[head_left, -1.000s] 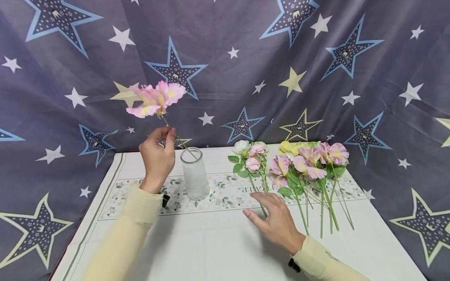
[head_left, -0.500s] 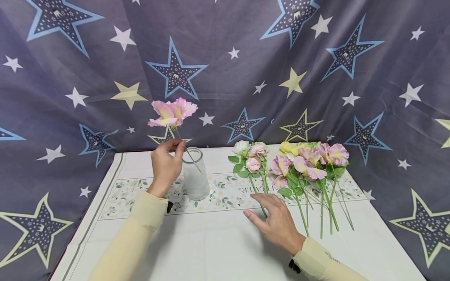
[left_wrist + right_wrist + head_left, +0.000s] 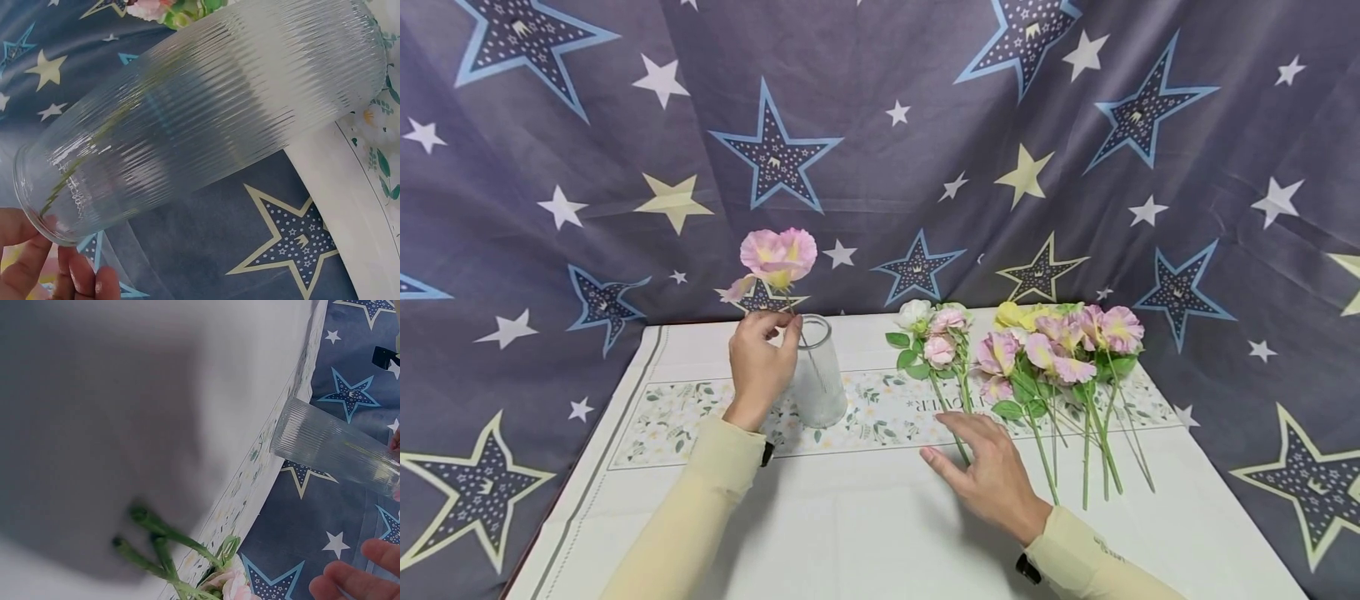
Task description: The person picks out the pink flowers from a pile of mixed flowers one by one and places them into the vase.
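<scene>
At the rim of a ribbed clear glass vase (image 3: 820,383), my left hand (image 3: 762,358) pinches the stem of a pink-and-yellow artificial flower (image 3: 780,257). The bloom stands above the rim, and its green stem (image 3: 115,122) slants down inside the glass in the left wrist view. My right hand (image 3: 988,475) hovers low over the table, fingers spread and holding nothing. It is nearest to the stems of a small bunch of pink and white roses (image 3: 942,350). In the right wrist view its fingertips (image 3: 356,581) show at the lower right.
Right of the roses lies a larger bunch of pink, purple and yellow flowers (image 3: 1060,342), stems towards the front. A printed floral strip (image 3: 880,408) runs across the white tablecloth (image 3: 850,525). A star-patterned curtain (image 3: 880,167) hangs behind the table.
My left hand has moved right and down with the flower, and the stem now reaches deeper into the vase. The bloom has turned. My right hand has barely moved.
</scene>
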`<state>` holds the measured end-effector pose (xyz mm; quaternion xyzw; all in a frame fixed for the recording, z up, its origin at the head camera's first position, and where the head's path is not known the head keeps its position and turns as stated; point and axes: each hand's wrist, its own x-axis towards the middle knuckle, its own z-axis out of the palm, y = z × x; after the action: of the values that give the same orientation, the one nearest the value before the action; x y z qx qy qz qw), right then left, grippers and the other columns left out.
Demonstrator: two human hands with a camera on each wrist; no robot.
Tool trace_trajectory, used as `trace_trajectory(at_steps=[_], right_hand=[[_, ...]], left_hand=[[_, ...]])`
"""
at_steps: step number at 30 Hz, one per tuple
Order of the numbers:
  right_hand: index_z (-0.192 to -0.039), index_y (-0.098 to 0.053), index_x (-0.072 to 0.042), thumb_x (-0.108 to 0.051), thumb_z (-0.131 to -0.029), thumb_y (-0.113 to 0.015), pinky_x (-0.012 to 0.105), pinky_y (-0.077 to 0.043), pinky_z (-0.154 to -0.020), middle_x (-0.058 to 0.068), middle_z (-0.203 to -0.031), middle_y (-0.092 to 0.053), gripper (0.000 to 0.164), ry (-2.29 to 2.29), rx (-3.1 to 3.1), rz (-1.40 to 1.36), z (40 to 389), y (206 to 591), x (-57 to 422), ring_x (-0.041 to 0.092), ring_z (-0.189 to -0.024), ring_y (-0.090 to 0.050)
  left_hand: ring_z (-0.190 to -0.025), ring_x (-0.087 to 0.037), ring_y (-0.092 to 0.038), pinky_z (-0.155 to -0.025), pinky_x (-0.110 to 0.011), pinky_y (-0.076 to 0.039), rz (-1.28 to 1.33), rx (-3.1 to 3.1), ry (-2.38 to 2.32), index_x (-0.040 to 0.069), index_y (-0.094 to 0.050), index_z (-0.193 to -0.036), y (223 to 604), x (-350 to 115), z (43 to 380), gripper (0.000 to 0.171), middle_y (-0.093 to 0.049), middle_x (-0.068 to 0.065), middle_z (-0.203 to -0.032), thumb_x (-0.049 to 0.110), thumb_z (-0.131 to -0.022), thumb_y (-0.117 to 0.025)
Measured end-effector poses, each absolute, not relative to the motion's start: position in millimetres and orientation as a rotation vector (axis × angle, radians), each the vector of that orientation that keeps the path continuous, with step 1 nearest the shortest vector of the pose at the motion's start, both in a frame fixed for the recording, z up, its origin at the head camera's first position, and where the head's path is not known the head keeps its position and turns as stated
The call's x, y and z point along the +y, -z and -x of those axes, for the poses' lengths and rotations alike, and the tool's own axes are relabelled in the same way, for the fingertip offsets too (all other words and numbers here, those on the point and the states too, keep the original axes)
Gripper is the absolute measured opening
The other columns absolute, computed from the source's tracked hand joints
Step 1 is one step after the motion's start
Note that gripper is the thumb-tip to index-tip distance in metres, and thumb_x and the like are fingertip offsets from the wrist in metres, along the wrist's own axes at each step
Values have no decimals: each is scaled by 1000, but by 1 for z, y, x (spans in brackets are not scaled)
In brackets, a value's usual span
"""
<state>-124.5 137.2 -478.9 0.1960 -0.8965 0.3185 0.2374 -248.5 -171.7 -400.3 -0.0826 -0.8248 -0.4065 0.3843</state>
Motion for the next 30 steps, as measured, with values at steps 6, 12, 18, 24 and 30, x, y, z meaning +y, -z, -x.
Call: trace_trajectory(at_steps=[6, 12, 18, 24, 30], right_hand=[[-130, -70, -13, -45, -91, -76, 58, -48, -101, 7, -130, -69, 51, -881, -2463, -537, 125, 480, 137, 31, -121, -63], [-130, -70, -13, -45, -91, -76, 58, -48, -101, 8, -130, -69, 51, -875, -2465, -535, 125, 481, 137, 31, -121, -63], [-130, -70, -13, -45, -91, -75, 58, -47, -102, 8, -130, -69, 51, -868, -2467, -535, 126, 482, 138, 31, -120, -63], [-130, -70, -13, -45, -92, -76, 58, -48, -101, 9, -129, -70, 50, -869, -2469, -533, 126, 481, 139, 32, -119, -64], [-130, -70, -14, -45, -92, -75, 57, -48, -100, 9, -128, -70, 49, -867, -2476, -523, 126, 481, 139, 31, -119, -64]], left_hand=[[-82, -31, -60, -70, -45, -44, 55, -2187, 1014, 4, -82, -98, 401, -171, 244, 19, -71, -13, -99, 22, -91, -78], [-82, -27, -60, -65, -46, -45, -105, -2314, 991, 7, -81, -107, 402, -171, 235, 36, -72, -10, -105, 38, -91, -77], [-77, -27, -62, -63, -47, -47, -132, -2313, 967, 7, -81, -101, 404, -174, 229, 28, -71, -10, -94, 31, -88, -77], [-73, -26, -62, -63, -45, -45, -120, -2282, 976, 6, -78, -95, 408, -175, 223, 23, -70, -11, -87, 27, -86, -77], [-73, -27, -61, -65, -41, -43, -51, -2212, 1008, 4, -77, -98, 413, -175, 217, 26, -69, -14, -86, 26, -86, -80]])
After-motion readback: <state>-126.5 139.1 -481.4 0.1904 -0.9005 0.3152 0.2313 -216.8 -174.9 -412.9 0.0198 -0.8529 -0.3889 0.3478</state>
